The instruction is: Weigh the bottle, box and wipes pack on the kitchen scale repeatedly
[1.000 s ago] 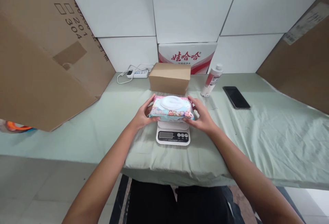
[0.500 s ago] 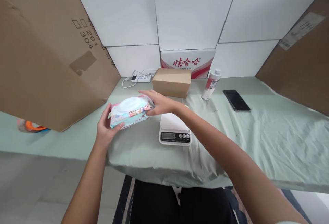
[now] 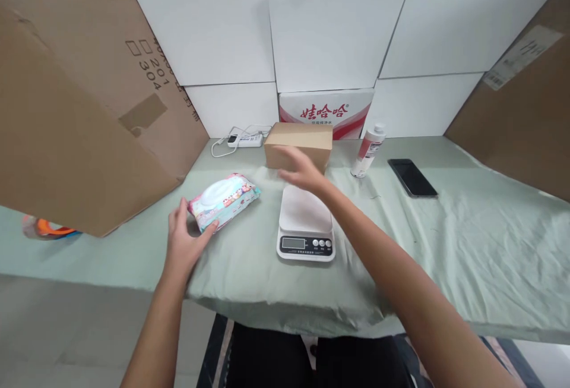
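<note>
1. At frame's left edge, an orange-marked item (image 3: 44,229) sits mostly hidden behind the cardboard sheet (image 3: 80,114).
2. Wipes pack (image 3: 224,200), pastel with white lid, lies on the table (image 3: 445,227) left of the scale (image 3: 306,224).
3. Left hand (image 3: 184,239) touches its near end, fingers spread; right hand (image 3: 298,169) blurred, fingers apart, over the brown box (image 3: 299,141).

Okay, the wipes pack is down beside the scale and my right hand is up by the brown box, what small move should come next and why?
Probably close the right hand on the brown box. That hand hovers open just in front of it, the scale has nothing on its platform, and the wipes pack lies on the cloth under the left hand. The box is the nearest thing to grasp.
</note>
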Demonstrator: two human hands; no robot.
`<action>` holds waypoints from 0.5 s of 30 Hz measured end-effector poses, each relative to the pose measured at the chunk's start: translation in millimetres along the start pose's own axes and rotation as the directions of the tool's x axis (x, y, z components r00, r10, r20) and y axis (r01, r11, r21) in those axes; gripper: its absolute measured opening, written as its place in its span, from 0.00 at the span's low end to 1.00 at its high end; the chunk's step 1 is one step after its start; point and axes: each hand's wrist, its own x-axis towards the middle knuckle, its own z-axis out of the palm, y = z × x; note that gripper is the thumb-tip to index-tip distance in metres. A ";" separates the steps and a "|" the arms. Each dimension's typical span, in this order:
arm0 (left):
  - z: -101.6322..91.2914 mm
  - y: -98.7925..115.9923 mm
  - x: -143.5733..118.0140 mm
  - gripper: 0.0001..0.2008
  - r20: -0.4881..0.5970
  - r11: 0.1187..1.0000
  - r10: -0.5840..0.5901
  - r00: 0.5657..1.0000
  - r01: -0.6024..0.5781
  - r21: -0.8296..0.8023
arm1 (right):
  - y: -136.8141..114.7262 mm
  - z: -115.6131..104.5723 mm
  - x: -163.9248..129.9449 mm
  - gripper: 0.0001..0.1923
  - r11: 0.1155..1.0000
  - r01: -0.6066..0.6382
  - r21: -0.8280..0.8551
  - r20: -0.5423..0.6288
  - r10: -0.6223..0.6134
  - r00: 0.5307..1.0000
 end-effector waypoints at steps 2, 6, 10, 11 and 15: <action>-2.3 24.4 -0.9 0.51 -0.068 0.991 0.132 0.989 -0.130 0.043 | 17.9 -38.2 -23.7 0.28 0.995 -0.103 0.009 -0.339 0.101 0.935; 11.4 74.4 22.3 0.48 0.052 0.950 0.270 0.962 -0.275 0.147 | 60.5 -77.3 -53.9 0.34 0.952 -0.292 0.092 -0.576 0.291 0.764; 22.8 86.1 59.1 0.51 0.258 0.927 0.063 0.964 -0.152 0.343 | 89.8 -64.6 -65.5 0.37 0.929 -0.310 0.202 -0.575 0.369 0.730; 22.0 85.6 65.1 0.52 0.289 0.919 0.007 0.957 -0.120 0.377 | 93.6 -59.0 -66.4 0.38 0.925 -0.307 0.225 -0.562 0.380 0.734; 24.3 95.8 78.4 0.54 0.335 0.905 -0.008 0.942 -0.136 0.403 | 101.3 -46.3 -62.0 0.48 0.893 -0.314 0.322 -0.487 0.440 0.754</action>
